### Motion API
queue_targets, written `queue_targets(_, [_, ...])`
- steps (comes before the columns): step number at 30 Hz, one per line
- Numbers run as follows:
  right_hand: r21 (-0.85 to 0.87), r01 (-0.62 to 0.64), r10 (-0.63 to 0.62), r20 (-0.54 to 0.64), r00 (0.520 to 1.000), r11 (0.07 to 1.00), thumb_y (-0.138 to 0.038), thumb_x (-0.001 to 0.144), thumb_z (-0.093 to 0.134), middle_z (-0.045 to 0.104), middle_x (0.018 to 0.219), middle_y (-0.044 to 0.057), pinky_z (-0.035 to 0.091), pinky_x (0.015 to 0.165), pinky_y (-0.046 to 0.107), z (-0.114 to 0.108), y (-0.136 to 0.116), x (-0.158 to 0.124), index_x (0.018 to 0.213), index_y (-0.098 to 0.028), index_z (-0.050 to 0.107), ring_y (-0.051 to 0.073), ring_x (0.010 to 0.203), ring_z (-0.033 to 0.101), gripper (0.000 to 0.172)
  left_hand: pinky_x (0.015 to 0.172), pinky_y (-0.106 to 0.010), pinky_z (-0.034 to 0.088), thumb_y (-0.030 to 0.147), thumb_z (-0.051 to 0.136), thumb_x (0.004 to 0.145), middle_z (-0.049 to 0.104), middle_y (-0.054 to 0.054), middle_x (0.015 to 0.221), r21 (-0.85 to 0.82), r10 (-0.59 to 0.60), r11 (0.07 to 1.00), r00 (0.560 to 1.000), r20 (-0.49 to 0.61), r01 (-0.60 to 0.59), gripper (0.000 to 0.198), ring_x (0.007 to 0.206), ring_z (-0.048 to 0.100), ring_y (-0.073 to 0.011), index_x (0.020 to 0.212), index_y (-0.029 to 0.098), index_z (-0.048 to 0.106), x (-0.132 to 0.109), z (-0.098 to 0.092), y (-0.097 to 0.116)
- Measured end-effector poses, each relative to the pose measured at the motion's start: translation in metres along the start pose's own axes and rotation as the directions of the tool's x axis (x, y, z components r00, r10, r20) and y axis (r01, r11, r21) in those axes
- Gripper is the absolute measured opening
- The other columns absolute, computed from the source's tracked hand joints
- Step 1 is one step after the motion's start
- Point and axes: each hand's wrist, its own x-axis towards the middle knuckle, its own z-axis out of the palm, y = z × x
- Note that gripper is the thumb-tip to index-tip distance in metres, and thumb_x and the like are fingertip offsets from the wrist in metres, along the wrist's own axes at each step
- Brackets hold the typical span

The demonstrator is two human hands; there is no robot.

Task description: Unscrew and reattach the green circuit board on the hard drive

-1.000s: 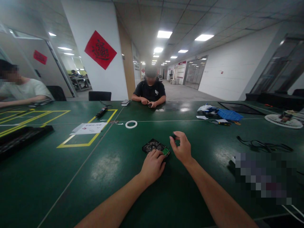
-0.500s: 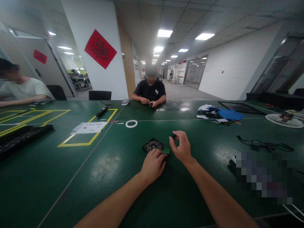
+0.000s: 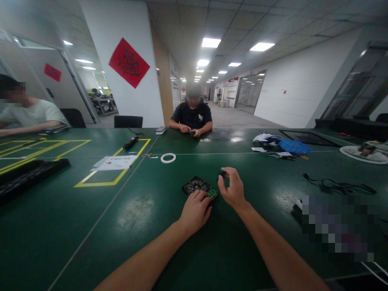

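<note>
A black hard drive (image 3: pixel 195 186) with a green circuit board at its near right corner lies flat on the green table (image 3: pixel 145 226). My left hand (image 3: pixel 195 210) rests on the drive's near edge, fingers curled down onto it. Just to the drive's right, my right hand (image 3: pixel 232 189) hovers above the table, thumb and fingers pinched around a small dark thing I cannot make out.
A white tape ring (image 3: pixel 168 158) and a paper sheet (image 3: pixel 115 163) inside a yellow floor-tape frame lie further back. A black tray (image 3: pixel 27 173) is at the left, cables (image 3: pixel 336 186) at the right, a blue bin (image 3: pixel 292 146) beyond. A person (image 3: pixel 192 117) sits opposite, another person (image 3: pixel 24 113) at the far left.
</note>
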Motion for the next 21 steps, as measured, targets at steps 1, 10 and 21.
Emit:
queue_targets(1, [0.008,-0.01,0.01,-0.007,1.0,1.0,-0.026,0.094,0.058,0.063,0.117,0.011,0.061,0.083,0.041,0.0005,-0.0001,-0.0002,0.126,-0.023,0.053,0.023,0.099,0.067,0.032,0.097,-0.047,0.049,0.022,0.061,0.089,0.064,-0.008,0.115,0.0,-0.001,1.0,1.0,0.0,0.001,0.027,0.109,0.056,-0.0281,0.116,0.024,0.067,0.0,0.0001,0.0])
queue_targets(10, [-0.008,-0.001,0.001,-0.017,1.0,1.0,-0.025,0.093,0.061,0.064,0.114,0.01,0.062,0.08,0.039,0.0012,0.0021,-0.0015,0.123,-0.022,0.054,0.02,0.09,0.068,0.031,0.098,-0.047,0.048,0.023,0.062,0.089,0.064,-0.008,0.115,0.007,-0.001,1.0,1.0,-0.005,0.001,0.028,0.111,0.056,-0.0285,0.117,0.024,0.067,0.0,0.0028,-0.0008])
queue_targets(21, [-0.027,0.039,-0.04,-0.054,0.998,0.999,-0.023,0.092,0.063,0.064,0.113,0.01,0.061,0.082,0.04,-0.0024,0.0042,0.0032,0.115,-0.023,0.056,0.022,0.1,0.066,0.024,0.099,-0.046,0.047,0.023,0.061,0.09,0.064,-0.007,0.116,0.003,-0.005,1.0,1.0,-0.007,0.005,0.027,0.11,0.055,-0.0277,0.117,0.023,0.066,0.0001,0.0016,0.0008])
